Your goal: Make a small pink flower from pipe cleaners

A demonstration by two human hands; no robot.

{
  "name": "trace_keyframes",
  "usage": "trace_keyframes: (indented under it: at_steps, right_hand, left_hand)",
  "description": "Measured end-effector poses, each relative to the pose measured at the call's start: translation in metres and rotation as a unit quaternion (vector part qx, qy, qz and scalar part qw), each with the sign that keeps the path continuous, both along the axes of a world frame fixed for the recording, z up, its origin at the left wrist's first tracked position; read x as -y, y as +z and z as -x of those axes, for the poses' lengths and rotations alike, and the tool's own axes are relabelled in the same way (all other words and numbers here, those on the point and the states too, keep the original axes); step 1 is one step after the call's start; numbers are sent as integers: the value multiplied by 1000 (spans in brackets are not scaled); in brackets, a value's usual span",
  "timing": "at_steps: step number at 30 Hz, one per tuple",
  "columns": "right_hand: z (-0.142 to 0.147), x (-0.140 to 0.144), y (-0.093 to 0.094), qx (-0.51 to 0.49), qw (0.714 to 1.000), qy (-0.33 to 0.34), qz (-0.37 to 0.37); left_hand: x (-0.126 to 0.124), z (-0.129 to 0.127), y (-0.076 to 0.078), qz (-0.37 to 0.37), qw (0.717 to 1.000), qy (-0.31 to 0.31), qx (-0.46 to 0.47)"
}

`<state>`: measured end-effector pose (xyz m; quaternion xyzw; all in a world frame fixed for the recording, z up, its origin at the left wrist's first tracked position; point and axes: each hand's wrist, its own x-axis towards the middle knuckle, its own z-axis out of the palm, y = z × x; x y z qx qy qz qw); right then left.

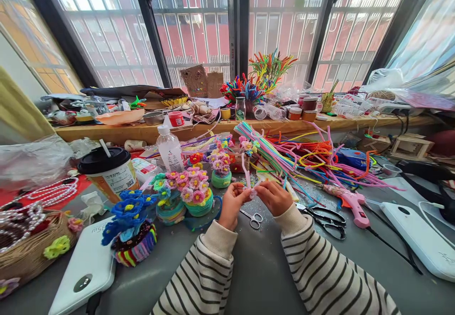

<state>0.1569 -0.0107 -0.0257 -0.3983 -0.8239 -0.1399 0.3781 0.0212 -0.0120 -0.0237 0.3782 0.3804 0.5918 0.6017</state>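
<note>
Both the left hand (232, 201) and the right hand (274, 196) pinch a thin, pale pink fuzzy pipe cleaner (248, 178) above the near grey table (256, 263); light and bendy, it looks best gripped close to the bend.

Home craft workshop: surface (256, 267) buried in pipe cleaners (284, 156), finished chenille flower pots (194, 192), glue gun (350, 201), scissors (329, 220), supply-crammed window ledge (142, 130).
</note>
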Motion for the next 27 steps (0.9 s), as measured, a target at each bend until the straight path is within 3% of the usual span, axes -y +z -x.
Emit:
trace_keyframes:
  at_steps: [7,10,13,15,16,20,22,25,26,27]
  right_hand:
    - [5,3,0,31,999,-26,5]
    - [9,4,-3,-41,997,-30,64]
    - [14,4,-5,-164,973,-23,160]
    - [16,2,-5,-257,938,-5,235]
    - [16,0,-5,-308,906,15,291]
    - [14,-6,-3,-428,723,105,532]
    - [11,-8,-2,-426,661,144,601]
    - [9,-8,-1,-438,605,177,641]
    - [9,-8,-1,-444,613,168,632]
    - [9,-8,-1,-445,647,147,601]
  left_hand:
    - [-1,-1,-2,-54,994,42,-82]
    - [1,-2,0,-131,974,89,-162]
    - [5,-3,3,-200,945,106,-235]
    - [8,-4,4,-228,930,105,-268]
    - [9,-4,3,-237,924,105,-282]
    - [11,-4,0,-283,898,86,-326]
    - [10,-5,-2,-300,888,82,-338]
    - [8,-4,-2,-286,897,102,-320]
    - [7,-4,-2,-273,905,112,-307]
    - [6,-4,-1,-257,913,122,-294]
